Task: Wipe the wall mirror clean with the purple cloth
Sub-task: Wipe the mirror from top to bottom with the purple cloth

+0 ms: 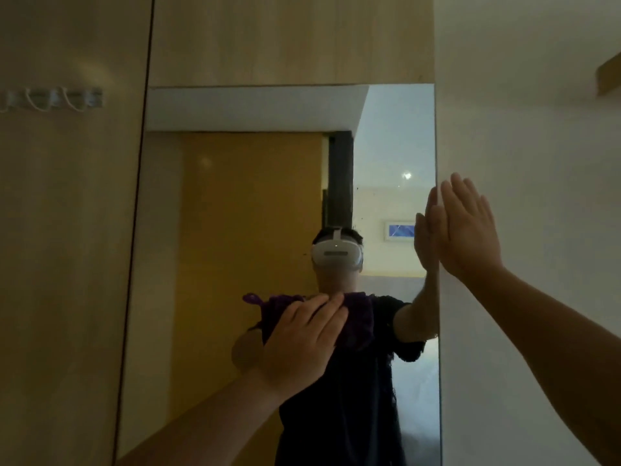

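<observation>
A tall wall mirror [235,196] fills the middle of the view, set between wood panels. My left hand [299,344] presses a purple cloth [359,321] flat against the glass at about mid-height; the cloth bunches out to the right and above my fingers, with a loop sticking out at the left. My right hand [470,227] lies flat with fingers together on the white wall right beside the mirror's right edge, holding nothing. The mirror shows a person in a dark shirt with a white headset.
A white wall [537,146] runs along the right of the mirror. Wood panelling [67,230] covers the left and top. A rack of hooks [50,99] hangs on the left panel at upper height.
</observation>
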A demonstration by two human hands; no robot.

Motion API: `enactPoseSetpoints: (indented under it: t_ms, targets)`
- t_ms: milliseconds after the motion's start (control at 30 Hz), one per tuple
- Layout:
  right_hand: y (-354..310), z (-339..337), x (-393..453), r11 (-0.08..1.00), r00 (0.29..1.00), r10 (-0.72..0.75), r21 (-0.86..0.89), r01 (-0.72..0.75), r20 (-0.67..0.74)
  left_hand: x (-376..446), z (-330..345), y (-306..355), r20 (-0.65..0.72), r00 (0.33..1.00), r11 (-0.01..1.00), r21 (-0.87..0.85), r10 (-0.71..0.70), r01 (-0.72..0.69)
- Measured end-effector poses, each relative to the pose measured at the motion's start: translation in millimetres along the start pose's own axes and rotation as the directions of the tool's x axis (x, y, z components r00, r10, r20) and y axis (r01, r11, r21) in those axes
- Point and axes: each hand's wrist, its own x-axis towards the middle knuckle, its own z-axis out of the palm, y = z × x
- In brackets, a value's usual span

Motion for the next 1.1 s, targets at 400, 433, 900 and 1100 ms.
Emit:
enactPoseSetpoints:
  t_ms: [400, 433, 900, 1100]
  targets:
    - [68, 24, -2, 0.970, 0.998, 0.035, -0.241, -0.021, 0.053, 245, -62, -71, -0.266, 0.941, 0.978, -0.065, -0.210, 0.200]
    - [69, 23, -3, 0.971, 0.998, 0.027, -0.240, -0.014, 0.051, 268, -68, -76, -0.248, 0.938, 0.970, -0.044, -0.244, 0.240]
    - [75, 24, -6, 0.979, 0.998, -0.056, -0.198, 0.054, -0.006, 203, -22, -24, -0.083, 0.994, 0.994, 0.084, -0.067, 0.074]
    - [66, 19, -18, 0.991, 0.999, -0.037, -0.131, 0.039, 0.015, 88, 5, 39, 0.034, 0.999, 0.997, 0.073, -0.026, 0.023]
